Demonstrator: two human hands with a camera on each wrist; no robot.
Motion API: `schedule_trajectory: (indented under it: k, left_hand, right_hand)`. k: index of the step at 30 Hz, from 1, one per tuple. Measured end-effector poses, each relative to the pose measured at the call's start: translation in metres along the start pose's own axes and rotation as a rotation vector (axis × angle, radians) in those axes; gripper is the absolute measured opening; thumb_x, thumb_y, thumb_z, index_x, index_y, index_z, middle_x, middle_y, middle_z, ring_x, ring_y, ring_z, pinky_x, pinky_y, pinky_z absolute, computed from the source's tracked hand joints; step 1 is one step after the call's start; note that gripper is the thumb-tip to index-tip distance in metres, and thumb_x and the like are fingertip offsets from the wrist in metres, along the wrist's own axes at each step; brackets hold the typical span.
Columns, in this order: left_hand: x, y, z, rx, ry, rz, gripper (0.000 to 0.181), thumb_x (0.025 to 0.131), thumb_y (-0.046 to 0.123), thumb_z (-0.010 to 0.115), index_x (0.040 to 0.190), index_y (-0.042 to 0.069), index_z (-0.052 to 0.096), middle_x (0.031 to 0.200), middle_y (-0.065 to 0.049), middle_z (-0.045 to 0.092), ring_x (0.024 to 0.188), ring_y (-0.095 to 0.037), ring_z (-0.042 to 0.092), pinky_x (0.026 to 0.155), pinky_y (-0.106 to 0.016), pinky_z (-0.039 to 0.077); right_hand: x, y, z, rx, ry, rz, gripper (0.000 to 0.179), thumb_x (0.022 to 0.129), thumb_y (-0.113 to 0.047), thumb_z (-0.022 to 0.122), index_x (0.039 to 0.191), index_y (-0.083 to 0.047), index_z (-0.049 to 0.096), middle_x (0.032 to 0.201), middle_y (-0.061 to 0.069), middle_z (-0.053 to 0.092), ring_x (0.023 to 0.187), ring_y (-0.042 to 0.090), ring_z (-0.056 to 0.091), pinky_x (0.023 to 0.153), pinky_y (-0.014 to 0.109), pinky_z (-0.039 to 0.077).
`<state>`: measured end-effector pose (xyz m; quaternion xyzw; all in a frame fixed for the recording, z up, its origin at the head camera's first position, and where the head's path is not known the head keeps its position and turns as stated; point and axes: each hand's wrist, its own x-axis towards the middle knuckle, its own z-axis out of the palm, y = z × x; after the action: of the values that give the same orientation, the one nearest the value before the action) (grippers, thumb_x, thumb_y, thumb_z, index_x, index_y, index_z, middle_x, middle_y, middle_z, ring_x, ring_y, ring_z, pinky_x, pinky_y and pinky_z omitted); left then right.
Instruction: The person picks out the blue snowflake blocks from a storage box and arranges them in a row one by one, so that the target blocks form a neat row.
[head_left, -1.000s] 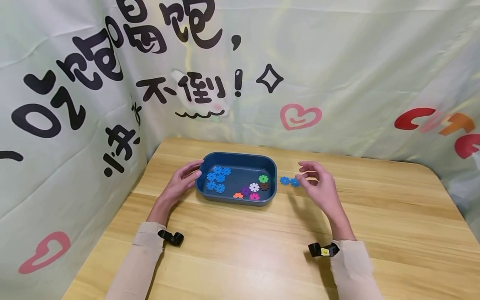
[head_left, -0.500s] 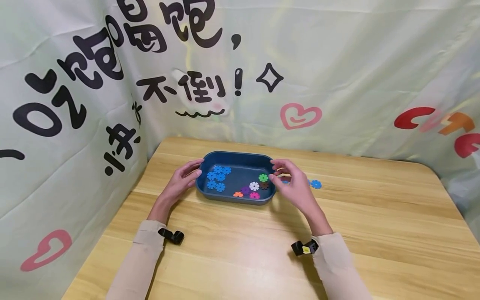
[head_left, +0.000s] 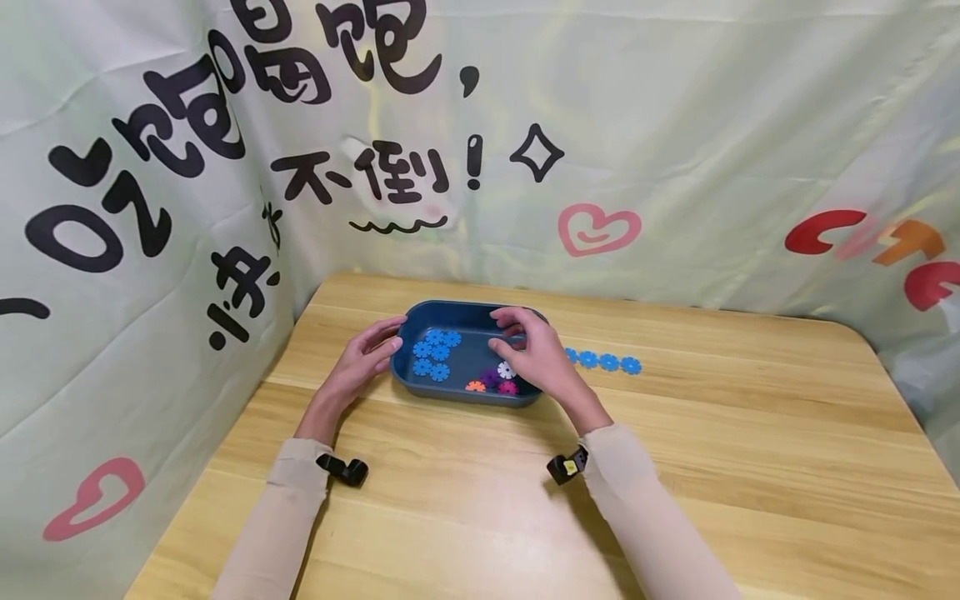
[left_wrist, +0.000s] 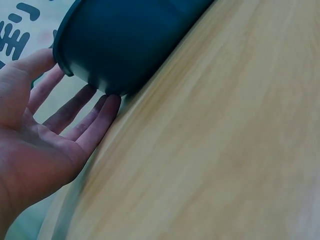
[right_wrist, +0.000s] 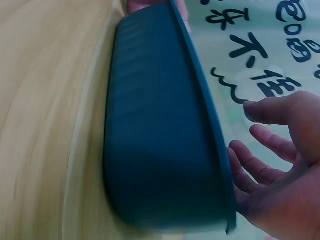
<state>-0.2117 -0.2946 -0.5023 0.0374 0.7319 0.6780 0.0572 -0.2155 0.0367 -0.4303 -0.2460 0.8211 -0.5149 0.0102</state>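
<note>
A dark blue oblong tray [head_left: 465, 396] sits on the wooden table. My left hand [head_left: 363, 354] rests its nearly straight fingertips on the outer wall at the tray's left end, with the thumb at the rim. Over the right part of the tray is my right hand [head_left: 534, 350], thumb and fingers spread apart with nothing between them. Blue toothed plastic discs [head_left: 439, 352] lie at the left inside the tray. Nearer its right front are a white disc [head_left: 506, 370], a purple one [head_left: 489, 379], a pink one [head_left: 507, 388] and an orange one [head_left: 476, 387]. The right hand hides the tray's right end.
Right of the tray, several blue discs [head_left: 609, 362] form a row on the table [head_left: 450, 500]. A printed cloth [head_left: 712, 150] hangs behind the table and along its left side. Black wrist cameras [head_left: 566, 465] are strapped over the sleeves.
My right hand has left the row of blue discs and moved left over the tray, now covering the green and brown discs. My left hand stays at the tray's left end.
</note>
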Motion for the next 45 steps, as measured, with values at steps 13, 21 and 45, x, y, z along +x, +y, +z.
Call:
schedule_trajectory:
  k: [13, 21, 45]
  left_hand:
    - [0.001, 0.001, -0.001, -0.005, -0.009, 0.005, 0.049, 0.106, 0.026, 0.06, 0.153, 0.018, 0.049, 0.157, -0.008, 0.043, 0.14, -0.032, 0.045, 0.11, -0.05, 0.044]
    - [0.002, 0.0, -0.002, -0.02, -0.006, -0.001, 0.053, 0.104, 0.031, 0.064, 0.153, 0.018, 0.049, 0.156, -0.008, 0.044, 0.14, -0.031, 0.046, 0.11, -0.049, 0.044]
    - [0.0, 0.0, -0.003, -0.025, -0.018, 0.015, 0.054, 0.102, 0.033, 0.066, 0.152, 0.018, 0.051, 0.155, -0.008, 0.045, 0.139, -0.031, 0.047, 0.105, -0.045, 0.049]
  right_hand:
    - [0.038, 0.001, 0.039, -0.169, -0.123, 0.057, 0.041, 0.098, -0.01, 0.071, 0.137, -0.004, 0.061, 0.133, 0.017, 0.06, 0.118, 0.035, 0.06, 0.099, 0.049, 0.051]
    - [0.055, 0.005, 0.057, -0.247, -0.225, 0.096, 0.037, 0.099, -0.003, 0.064, 0.136, -0.003, 0.061, 0.135, 0.018, 0.059, 0.122, 0.032, 0.057, 0.105, 0.047, 0.048]
    - [0.056, 0.02, 0.07, -0.479, -0.242, 0.09, 0.029, 0.099, -0.012, 0.07, 0.127, -0.006, 0.068, 0.125, 0.014, 0.059, 0.117, 0.033, 0.055, 0.102, 0.047, 0.049]
